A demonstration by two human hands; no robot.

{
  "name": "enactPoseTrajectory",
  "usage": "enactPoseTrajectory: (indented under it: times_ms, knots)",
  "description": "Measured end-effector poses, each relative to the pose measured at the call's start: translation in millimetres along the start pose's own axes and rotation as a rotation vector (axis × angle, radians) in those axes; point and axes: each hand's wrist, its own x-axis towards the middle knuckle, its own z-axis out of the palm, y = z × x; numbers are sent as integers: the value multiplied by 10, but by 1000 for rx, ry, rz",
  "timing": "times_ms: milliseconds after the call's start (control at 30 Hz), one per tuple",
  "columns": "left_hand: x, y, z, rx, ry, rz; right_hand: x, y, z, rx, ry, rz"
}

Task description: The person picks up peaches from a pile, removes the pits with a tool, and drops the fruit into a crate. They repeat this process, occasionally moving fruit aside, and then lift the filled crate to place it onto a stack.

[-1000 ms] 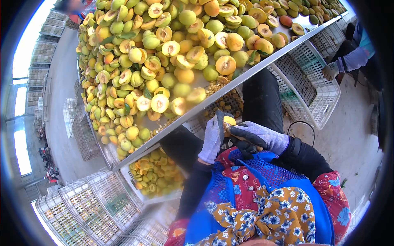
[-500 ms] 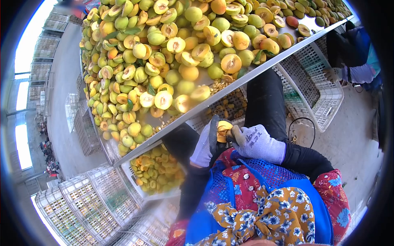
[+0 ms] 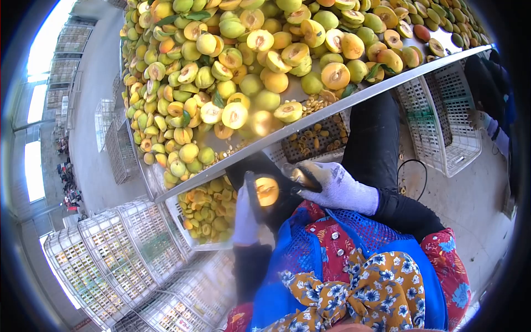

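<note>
My left hand [image 3: 249, 207], gloved in light purple with dark fingers, holds a halved yellow fruit [image 3: 266, 191], its cut face up. To its right, my right hand [image 3: 326, 182], in a matching glove, has its fingers closed round something small and yellowish, too hidden to name. The hands are apart, above my lap. In front of them is a metal table [image 3: 243, 153] heaped with whole and halved fruit [image 3: 221, 72], with loose pits near its edge. Below the edge, a dark crate [image 3: 315, 144] holds fruit pieces, and a white crate [image 3: 213, 213] to the left holds more fruit.
Stacked white crates [image 3: 127, 249] stand at lower left. Other crates [image 3: 442, 122] are on the floor at right, beside a co-worker's gloved hand [image 3: 480, 119]. A black cable loop [image 3: 412, 177] lies nearby. More crates line the far left.
My hands have moved apart; the left went left and down with the fruit half. The camera view has shifted, and one more halved fruit now lies near the table's edge.
</note>
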Motion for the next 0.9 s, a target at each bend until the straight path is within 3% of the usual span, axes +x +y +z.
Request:
enactPoseTrajectory:
  times_ms: [33, 100, 167, 267, 333, 367, 433, 500, 600, 667, 767, 833, 900]
  knots:
    - [49, 155, 99, -148, -12, -57, 60, -71, 44, -50, 1, -30]
    - [234, 548, 244, -727, -59, -373, 144, -47, 146, -128, -16, -71]
    - [341, 670, 366, -1038, -15, -561, 171, 10, 119, -190, -79, -64]
    - [280, 584, 348, -515, -125, -270, 103, 43, 104, -268, -10, -67]
    - [122, 361, 258, 46, -44, 13, 114, 80, 12, -266, 128, -30]
    - [0, 198, 177, 372, 22, 173, 132, 130, -64, -219, 180, 90]
    - [-273, -79, -156, 599, -43, 10, 164, 229, -170, -292, 224, 207]
    - [-215, 166, -440, 613, -12, -814, 131, 332, -223, -399, 250, 236]
    - [-105, 339, -508, 981, 280, -735, 83, 439, -236, -315, 283, 244]
    - [266, 538, -473, 752, 395, -469, 61, 396, -229, -274, 278, 202]
    - [1029, 799, -173, 698, 302, -306, 19, 233, -194, -218, 248, 195]
    - [1387, 628, 43, 777, 143, -158, -36, 180, -192, -209, 230, 197]
    - [1516, 481, 137, 736, 154, -32, -80, 101, -242, -207, 199, 228]
